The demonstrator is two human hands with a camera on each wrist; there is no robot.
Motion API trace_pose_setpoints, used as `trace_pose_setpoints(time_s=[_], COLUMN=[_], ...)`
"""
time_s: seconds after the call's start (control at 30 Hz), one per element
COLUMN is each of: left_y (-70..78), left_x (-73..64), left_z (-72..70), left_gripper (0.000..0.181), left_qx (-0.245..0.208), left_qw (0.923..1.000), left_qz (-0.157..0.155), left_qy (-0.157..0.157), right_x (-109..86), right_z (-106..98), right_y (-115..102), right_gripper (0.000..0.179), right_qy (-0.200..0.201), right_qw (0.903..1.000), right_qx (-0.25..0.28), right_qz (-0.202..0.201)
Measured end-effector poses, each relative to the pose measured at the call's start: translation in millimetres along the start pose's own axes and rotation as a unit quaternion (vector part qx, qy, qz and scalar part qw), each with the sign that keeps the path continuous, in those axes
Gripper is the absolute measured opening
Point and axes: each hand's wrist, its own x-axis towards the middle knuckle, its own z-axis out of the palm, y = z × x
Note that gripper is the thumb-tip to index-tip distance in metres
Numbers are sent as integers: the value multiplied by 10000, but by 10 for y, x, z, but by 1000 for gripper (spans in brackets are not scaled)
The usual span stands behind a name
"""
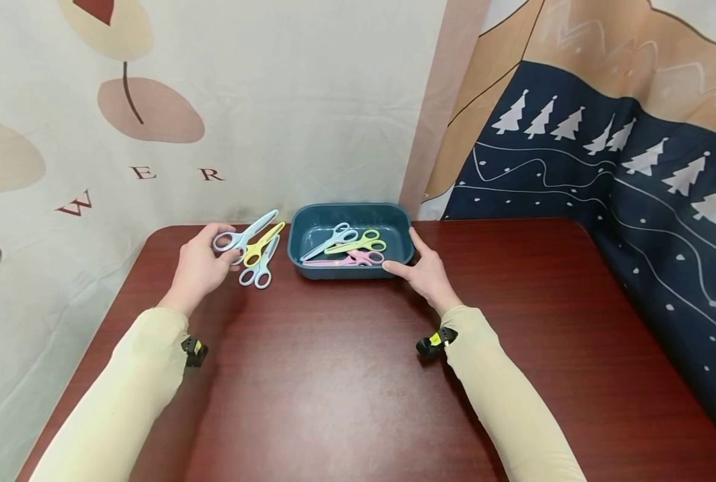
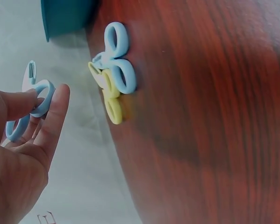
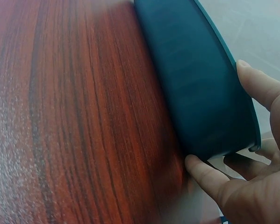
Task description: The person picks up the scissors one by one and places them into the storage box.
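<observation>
My left hand (image 1: pixel 197 271) pinches a pair of light blue scissors (image 1: pixel 251 231) by the handle loops, raised off the table with the blades pointing away to the right. Beneath and beside it lie yellow scissors (image 1: pixel 264 246) and another light blue pair (image 1: pixel 263 271), touching each other in the left wrist view. My right hand (image 1: pixel 428 276) grips the right end of a dark teal bin (image 3: pixel 200 88), thumb on the rim and fingers along the end wall. Inside the bin rest blue scissors (image 1: pixel 336 239), green scissors (image 1: pixel 360 244) and pink scissors (image 1: pixel 358 259).
The reddish-brown wooden table (image 1: pixel 310 388) meets a pale printed curtain (image 1: pixel 310 120) right behind the bin. A dark blue curtain (image 1: pixel 532 167) with white trees hangs along the right side.
</observation>
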Motion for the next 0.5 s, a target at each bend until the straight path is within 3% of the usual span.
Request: trace_pose_setpoints(time_s=[0.2, 0.5], left_y=[92, 243], left_x=[35, 97], left_z=[11, 5], left_gripper=[42, 39], left_qx=[4, 351], left_qw=[9997, 9979], left_qz=[238, 540], left_qy=[-15, -29], right_x=[3, 1], right_z=[-2, -12], right_y=[14, -3], right_gripper=[100, 101], right_qy=[1, -56], right_qw=[10000, 10000], right_qx=[19, 16], right_qz=[11, 49])
